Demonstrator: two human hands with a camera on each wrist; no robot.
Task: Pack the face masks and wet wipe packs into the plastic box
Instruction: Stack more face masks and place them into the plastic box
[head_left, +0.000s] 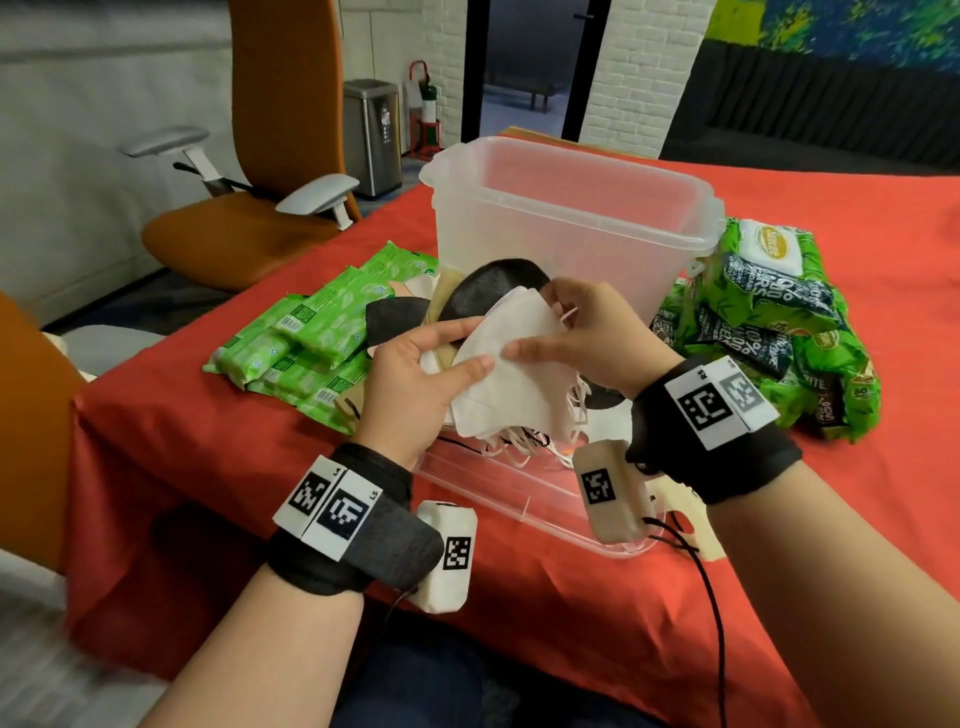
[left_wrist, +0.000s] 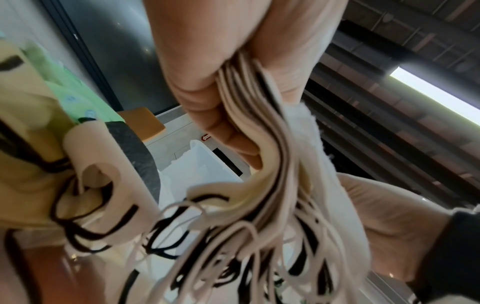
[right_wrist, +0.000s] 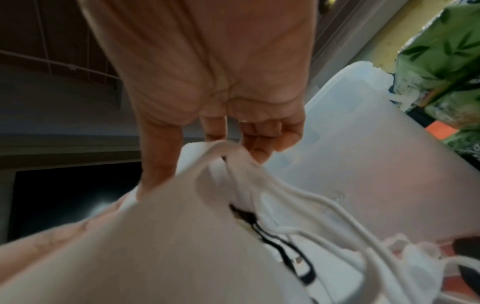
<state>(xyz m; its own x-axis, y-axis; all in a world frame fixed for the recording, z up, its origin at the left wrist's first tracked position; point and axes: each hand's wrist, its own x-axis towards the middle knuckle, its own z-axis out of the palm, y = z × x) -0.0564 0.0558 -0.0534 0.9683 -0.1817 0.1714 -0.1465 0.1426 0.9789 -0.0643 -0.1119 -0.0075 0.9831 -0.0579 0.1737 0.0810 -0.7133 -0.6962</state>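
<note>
A stack of folded face masks (head_left: 511, 364), white on top with beige and black ones beneath, is held above the red table in front of the clear plastic box (head_left: 566, 218). My left hand (head_left: 421, 374) grips the stack's left edge, thumb on top; the left wrist view shows the layered mask edges (left_wrist: 259, 156) pinched in its fingers, ear loops dangling. My right hand (head_left: 576, 332) holds the stack's right end, its thumb on the white mask and its fingers (right_wrist: 262, 142) curled at the ear loops. More masks (head_left: 483, 291), black and beige, lie against the box's front.
Light green wet wipe packs (head_left: 306, 338) lie left of the box, and dark green wipe packs (head_left: 769, 322) are piled at its right. The clear lid (head_left: 519, 504) lies flat under my hands near the table's front edge. An orange office chair (head_left: 270, 156) stands at the left.
</note>
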